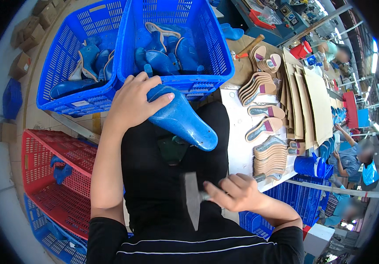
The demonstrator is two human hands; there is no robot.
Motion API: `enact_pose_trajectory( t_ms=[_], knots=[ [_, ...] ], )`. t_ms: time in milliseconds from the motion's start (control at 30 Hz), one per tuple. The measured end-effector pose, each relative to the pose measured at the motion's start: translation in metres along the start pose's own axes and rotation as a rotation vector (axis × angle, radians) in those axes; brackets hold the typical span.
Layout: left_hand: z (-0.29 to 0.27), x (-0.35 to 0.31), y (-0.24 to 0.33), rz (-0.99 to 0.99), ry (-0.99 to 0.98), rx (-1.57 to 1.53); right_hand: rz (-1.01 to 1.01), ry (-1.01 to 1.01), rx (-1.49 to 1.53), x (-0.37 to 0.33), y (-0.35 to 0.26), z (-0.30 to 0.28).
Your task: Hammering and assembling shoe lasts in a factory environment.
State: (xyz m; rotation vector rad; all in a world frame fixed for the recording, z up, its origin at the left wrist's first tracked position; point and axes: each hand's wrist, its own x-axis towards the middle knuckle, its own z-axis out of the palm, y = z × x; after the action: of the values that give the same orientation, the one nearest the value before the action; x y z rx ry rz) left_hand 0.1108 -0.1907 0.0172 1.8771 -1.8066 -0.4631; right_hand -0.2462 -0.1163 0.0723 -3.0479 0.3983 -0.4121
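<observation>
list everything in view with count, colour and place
shoe last: 1, blue, centre, over lap
hammer: 1, grey head, lower centre
open crates: 2, blue, top left
other lasts: several, blue, inside open crates
perforated basket: at least 1, red, left
table: 1, white top, right
insoles: many, tan, on table
cardboard sheets: several, brown, beside insoles
lidded container: 1, blue, right
bucket: 1, red, upper right
cardboard boxes: several, brown, far left
other people: at least 3, blue or pale tops, far right
shirt: 1, black, white lines, bottom
left hand: 1, bare, gripping shoe last
right hand: 1, bare, gripping hammer handle
</observation>
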Motion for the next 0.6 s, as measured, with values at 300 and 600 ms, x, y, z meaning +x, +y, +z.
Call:
enact_pose_trajectory(
  t_ms=[300, 600],
  knots=[
    [0.006, -0.002, -0.004, 0.088, 0.082, -0.109, 0.120, 0.017, 0.068, 0.003, -0.001, -0.003],
    [0.000, -0.011, -0.004, 0.026, 0.107, -0.172, 0.603, 0.052, 0.075, 0.003, 0.003, -0.001]
  ],
)
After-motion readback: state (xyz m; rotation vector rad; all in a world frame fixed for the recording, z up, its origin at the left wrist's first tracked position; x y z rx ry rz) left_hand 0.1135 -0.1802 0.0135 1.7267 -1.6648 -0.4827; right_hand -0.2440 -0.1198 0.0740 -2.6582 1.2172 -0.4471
